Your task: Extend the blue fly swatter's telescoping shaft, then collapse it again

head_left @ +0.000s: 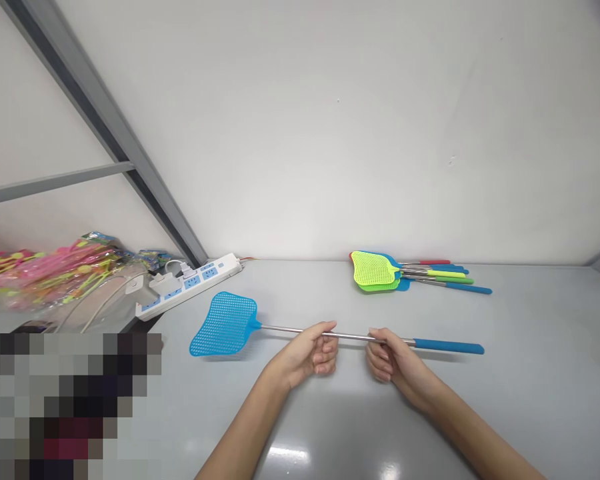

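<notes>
Blue swatter (350, 336) (mesh (225, 325) leftmost) runs through left hand (308, 355) and right hand (393, 359).

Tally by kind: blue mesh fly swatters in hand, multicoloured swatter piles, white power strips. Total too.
Blue mesh fly swatter, metal shaft, held by left hand and right hand: 1
Multicoloured swatter pile (overlapped, pieces not counted): 1
White rectangular power strip: 1
Total: 3

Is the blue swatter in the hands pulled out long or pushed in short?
Pulled out long: the blue swatter shows much more metal rod than the piled swatters behind it.
</notes>
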Demonstrator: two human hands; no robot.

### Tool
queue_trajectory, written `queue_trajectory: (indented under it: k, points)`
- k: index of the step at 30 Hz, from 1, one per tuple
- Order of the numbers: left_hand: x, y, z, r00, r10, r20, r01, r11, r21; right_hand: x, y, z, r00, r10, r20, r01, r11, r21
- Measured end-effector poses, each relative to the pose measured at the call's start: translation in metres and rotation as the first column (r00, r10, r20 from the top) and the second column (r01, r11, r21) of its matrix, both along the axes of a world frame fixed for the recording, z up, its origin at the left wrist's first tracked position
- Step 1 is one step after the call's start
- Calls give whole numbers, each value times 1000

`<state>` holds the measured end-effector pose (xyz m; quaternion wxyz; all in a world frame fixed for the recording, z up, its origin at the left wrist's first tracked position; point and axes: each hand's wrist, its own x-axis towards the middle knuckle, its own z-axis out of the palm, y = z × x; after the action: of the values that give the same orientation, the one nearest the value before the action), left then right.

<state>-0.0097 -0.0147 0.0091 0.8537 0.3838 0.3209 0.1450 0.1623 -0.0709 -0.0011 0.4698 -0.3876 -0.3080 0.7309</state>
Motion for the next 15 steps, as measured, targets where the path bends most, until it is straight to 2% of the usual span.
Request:
queue_trajectory:
  k: [5, 8, 15]
  points:
    - [1, -2, 3, 1000, 11, 7, -11, 1000, 29, -2, -1, 3, 994, 98, -41, -98, 995, -22]
    - [3, -3, 3, 999, 36, 3, -36, 998, 54, -2, -1, 4, 993, 102, -64, -103, 994, -21]
    - [8, -4, -1, 974, 228, 18, -227, 958, 177, 0, 1, 0, 990, 78, -120, -87, 994, -64]
